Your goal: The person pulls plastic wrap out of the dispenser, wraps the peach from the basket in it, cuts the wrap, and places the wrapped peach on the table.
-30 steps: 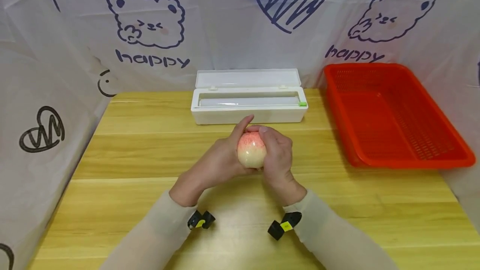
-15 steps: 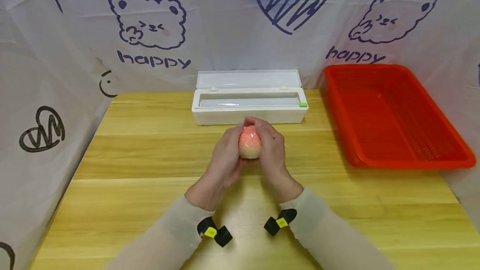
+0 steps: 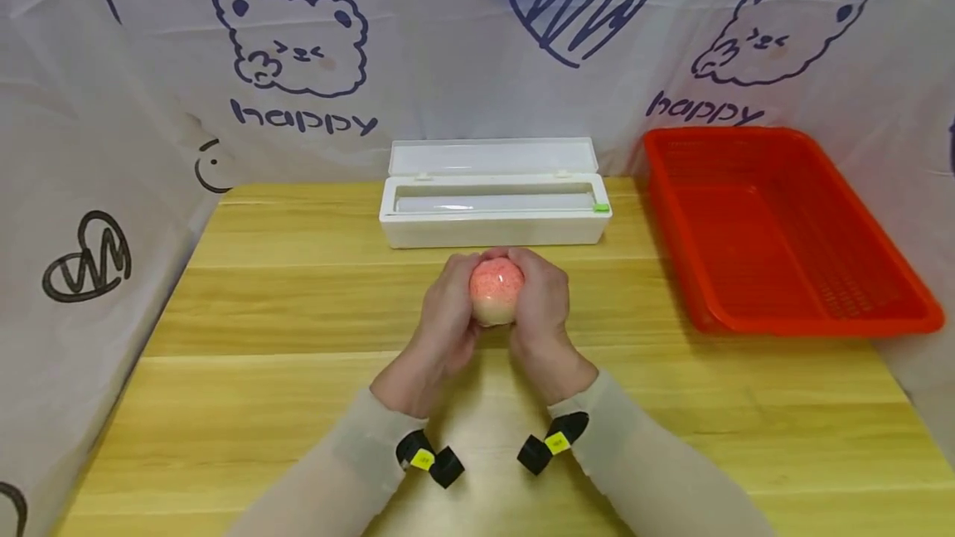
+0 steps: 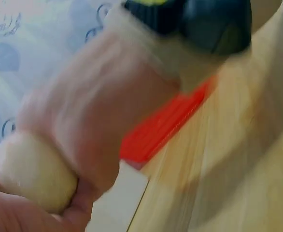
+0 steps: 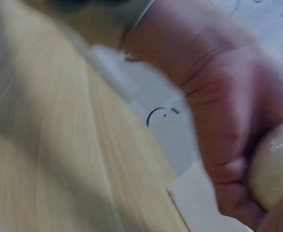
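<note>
A round peach (image 3: pixel 496 292), pink on top and cream below, sits between my two hands in front of the white box. It has a glossy surface. My left hand (image 3: pixel 445 309) cups its left side, and my right hand (image 3: pixel 546 305) curls round the right side. Both thumbs lie along the sides of the fruit; the fingers meet at its far side and are partly hidden. In the left wrist view the cream underside of the peach (image 4: pixel 37 174) shows between the hands. The right wrist view catches the peach (image 5: pixel 276 166) at its edge, with a bright glint.
Behind the hands stands a white cling film box (image 3: pixel 496 233), lid raised, with a pale roll (image 3: pixel 492 203) inside and a green slider (image 3: pixel 601 208) at its right end. A red plastic basket (image 3: pixel 821 326) stands at the right. A printed cloth (image 3: pixel 477 89) hangs behind the wooden table (image 3: pixel 276 305).
My left hand has turned from a spread grip with its thumb raised to cupping the peach's left side. The peach has rotated, so more pink faces up. My right hand stays on it.
</note>
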Demonstrator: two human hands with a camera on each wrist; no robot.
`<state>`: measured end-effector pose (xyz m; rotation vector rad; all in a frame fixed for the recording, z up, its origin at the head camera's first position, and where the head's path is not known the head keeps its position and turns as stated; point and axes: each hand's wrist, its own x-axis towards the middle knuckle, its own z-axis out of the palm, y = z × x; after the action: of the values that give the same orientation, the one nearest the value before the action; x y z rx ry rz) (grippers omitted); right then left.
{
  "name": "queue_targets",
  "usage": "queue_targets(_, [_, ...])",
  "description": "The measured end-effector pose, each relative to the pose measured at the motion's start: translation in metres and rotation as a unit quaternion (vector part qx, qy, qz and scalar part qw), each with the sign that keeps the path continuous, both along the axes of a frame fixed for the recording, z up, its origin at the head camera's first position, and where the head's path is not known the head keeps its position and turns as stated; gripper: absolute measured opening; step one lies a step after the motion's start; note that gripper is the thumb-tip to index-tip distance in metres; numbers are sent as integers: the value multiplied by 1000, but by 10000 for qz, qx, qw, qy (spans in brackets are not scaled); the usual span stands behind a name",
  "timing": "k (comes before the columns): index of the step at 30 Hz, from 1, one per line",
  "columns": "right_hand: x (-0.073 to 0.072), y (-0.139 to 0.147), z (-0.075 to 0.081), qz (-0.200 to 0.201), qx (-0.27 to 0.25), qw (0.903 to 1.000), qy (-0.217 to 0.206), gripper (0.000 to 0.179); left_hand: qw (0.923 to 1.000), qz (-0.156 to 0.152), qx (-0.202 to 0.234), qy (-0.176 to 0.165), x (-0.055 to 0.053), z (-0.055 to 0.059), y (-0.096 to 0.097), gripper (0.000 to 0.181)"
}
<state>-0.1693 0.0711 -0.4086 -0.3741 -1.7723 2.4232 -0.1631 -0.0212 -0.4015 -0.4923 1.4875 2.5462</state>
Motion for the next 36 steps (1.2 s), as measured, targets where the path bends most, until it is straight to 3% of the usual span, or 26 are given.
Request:
queue_targets(3, [2, 3, 0, 470, 43, 9987, 199, 35, 9997, -211, 67, -74, -2, -1, -6, 23])
queue_targets(5, [5, 4, -3, 708, 536, 9927, 818, 36, 9990, -202, 357, -159, -1, 1, -8, 26])
queue_targets(7, [8, 4, -7, 657, 966, 9821, 1481, 38, 9974, -164, 660, -240, 0, 3, -9, 26])
queue_targets(9, [10, 2, -11, 421, 1268, 9731, 1875, 38, 9947, -150, 946, -381, 2, 5, -8, 28])
queue_targets(11, [11, 1, -15, 275, 1288, 9741, 1840, 39, 9930, -85, 1073, -492, 4, 6, -7, 30])
queue_targets(14, [11, 1, -16, 139, 1123, 9837, 1401, 42, 9938, -87, 991, -501, 5, 3, -5, 32])
queue_targets(16, [7, 3, -15, 33, 743, 9912, 1092, 42, 9972, -272, 638, -291, 5, 0, -4, 31])
queue_targets(18, [2, 7, -14, -116, 238, 9966, 779, 40, 9973, -684, -151, 198, 4, -4, -5, 34])
queue_targets(19, [0, 9, -13, -195, -34, 9978, 627, 38, 9921, -975, -617, 500, 4, -5, -8, 35])
queue_targets(20, [-2, 11, -13, -251, -294, 9980, 490, 37, 9815, -1292, -1156, 814, 4, -6, -12, 38])
queue_targets(23, [-7, 17, -12, -252, -596, 9978, 159, 35, 9321, -2127, -2471, 1580, 5, -8, -26, 55])
queue_targets(25, [-8, 20, -12, 21, -594, 9982, 87, 37, 9060, -2504, -2858, 1866, 5, -9, -36, 72])
queue_targets(26, [-8, 23, -11, 294, -482, 9984, 69, 41, 8971, -2601, -3004, 1935, 3, -9, -40, 79])
queue_targets(28, [-6, 29, -8, 1081, -38, 9941, 61, 47, 8931, -2639, -3068, 1964, 0, -8, -49, 83])
queue_targets(30, [-4, 38, -4, 2093, 770, 9746, 218, 47, 8970, -2605, -2958, 2002, -2, -8, -59, 79])
queue_targets(32, [-2, 49, 1, 2988, 1661, 9383, 519, 51, 9013, -2592, -2842, 1990, -3, -6, -68, 74])
queue_targets(34, [0, 58, 6, 3512, 2321, 9029, 870, 69, 9035, -2686, -2706, 1958, -3, -4, -75, 75])
queue_targets(35, [0, 60, 8, 3656, 2535, 8900, 1003, 81, 8989, -2754, -2769, 1988, -2, -3, -77, 78])
queue_targets(36, [0, 62, 9, 3742, 2705, 8799, 1119, 89, 8894, -2845, -2920, 2068, -2, -2, -79, 81])
